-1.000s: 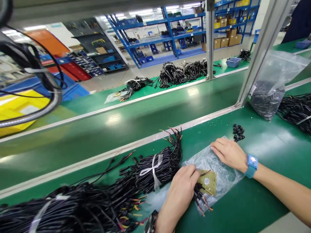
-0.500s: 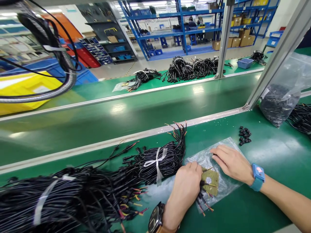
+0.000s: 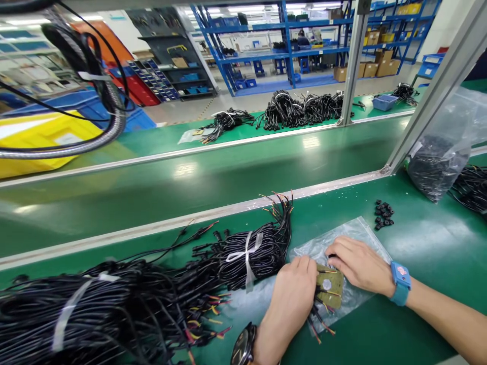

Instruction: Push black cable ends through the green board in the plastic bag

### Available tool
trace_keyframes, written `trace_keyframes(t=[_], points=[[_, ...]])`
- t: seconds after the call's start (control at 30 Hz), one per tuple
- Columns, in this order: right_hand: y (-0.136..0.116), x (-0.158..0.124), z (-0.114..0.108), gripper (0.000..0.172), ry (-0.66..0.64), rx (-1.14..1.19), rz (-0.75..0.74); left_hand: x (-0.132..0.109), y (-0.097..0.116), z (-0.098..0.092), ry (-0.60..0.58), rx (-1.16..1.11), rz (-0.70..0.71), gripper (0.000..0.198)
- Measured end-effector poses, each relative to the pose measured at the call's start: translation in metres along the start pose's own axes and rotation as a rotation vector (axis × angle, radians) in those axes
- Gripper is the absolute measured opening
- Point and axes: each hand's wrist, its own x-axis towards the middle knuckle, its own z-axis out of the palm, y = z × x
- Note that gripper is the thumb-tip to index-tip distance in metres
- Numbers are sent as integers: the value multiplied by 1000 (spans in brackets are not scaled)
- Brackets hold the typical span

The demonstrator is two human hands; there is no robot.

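My left hand is closed around several thin black cables, whose red and yellow stripped ends stick out below and to the right. Beside its fingers lies a flat yellowish-brown pad with a round hole, resting on a clear plastic bag. A small black part is pinched between the thumb and fingers of my right hand, close to a wire end over the pad's upper edge. Most of that part is hidden by the fingers. More small black parts form a loose pile beyond the right hand.
A cable bundle tied with white tape sits left of my left hand, near a bigger cable heap. A metal upright and a filled plastic bag stand at the right. Further cable bundles lie across the green bench.
My right hand has moved slightly left and down with the small black part, closer to my left hand and the wire end. The left hand stays nearly in place.
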Motion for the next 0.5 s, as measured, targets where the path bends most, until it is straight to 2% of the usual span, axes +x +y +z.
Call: trace_keyframes(t=[0.13, 0.5], points=[[1, 1, 0, 14, -1, 4, 16, -4, -1, 0, 50, -29, 17, 20], [3, 0, 0, 17, 21, 42, 45, -7, -2, -3, 47, -138, 19, 17]])
